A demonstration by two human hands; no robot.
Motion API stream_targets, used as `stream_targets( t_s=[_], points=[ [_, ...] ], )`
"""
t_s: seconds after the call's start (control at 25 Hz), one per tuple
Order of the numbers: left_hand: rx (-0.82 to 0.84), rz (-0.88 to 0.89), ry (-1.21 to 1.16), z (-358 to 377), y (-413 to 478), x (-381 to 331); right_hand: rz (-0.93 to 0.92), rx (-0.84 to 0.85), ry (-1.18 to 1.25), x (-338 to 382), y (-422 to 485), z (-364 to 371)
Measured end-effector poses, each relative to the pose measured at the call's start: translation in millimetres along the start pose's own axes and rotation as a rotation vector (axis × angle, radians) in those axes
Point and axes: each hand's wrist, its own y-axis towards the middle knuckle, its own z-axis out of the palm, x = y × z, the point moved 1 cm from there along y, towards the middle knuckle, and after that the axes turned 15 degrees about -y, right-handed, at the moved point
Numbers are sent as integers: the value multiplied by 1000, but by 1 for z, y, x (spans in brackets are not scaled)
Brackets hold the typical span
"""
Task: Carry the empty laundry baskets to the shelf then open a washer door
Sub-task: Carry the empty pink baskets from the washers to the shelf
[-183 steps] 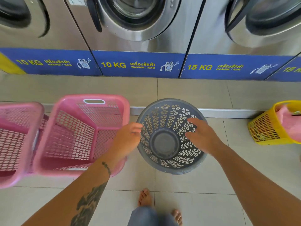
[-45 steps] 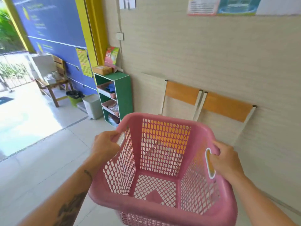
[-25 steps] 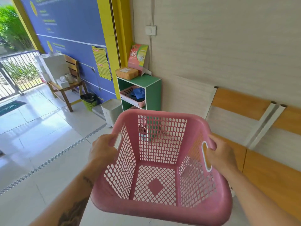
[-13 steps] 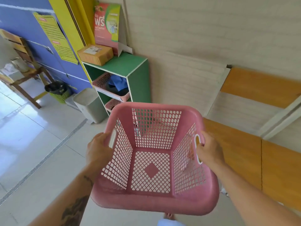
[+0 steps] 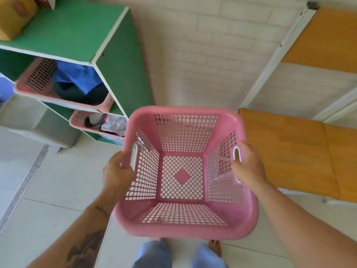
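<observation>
Both hands, left hand (image 5: 117, 172) and right hand (image 5: 249, 168), clamp the pink basket (image 5: 182, 225) by its side handles; its far-left corner, beyond the left grip, risks clipping the green shelf (image 5: 123, 60).

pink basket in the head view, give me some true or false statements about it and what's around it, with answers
1. Both hands hold the pink basket, the left hand and right hand each at a side handle. True.
2. The pink basket holds folded clothes. False: it is empty.
3. The green shelf stands left of the basket. True.
4. The shelf's compartments are bare. False: the shelf baskets in them hold clothing.
5. A washer door is open ahead. False: no washer is in view.
</observation>
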Motion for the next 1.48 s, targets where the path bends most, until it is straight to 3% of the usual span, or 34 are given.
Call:
stream_targets(
  t_s=[0.32,0.56,0.88,1.04,1.32,1.48],
  points=[
    [60,-85,-33,55,105,76,75,41,35,-1,73,105],
    [188,-38,-21,77,144,101,124,78,57,-9,95,147],
    [319,62,-42,80,161,94,96,87,41,-11,118,149],
    [304,57,-14,87,171,90,103,90,54,-4,132,146],
    [484,147,337,84,191,70,38,158,-54,-1,136,136],
    [353,58,354,77,171,47,0,135,-15,6,115,110]
  ],
)
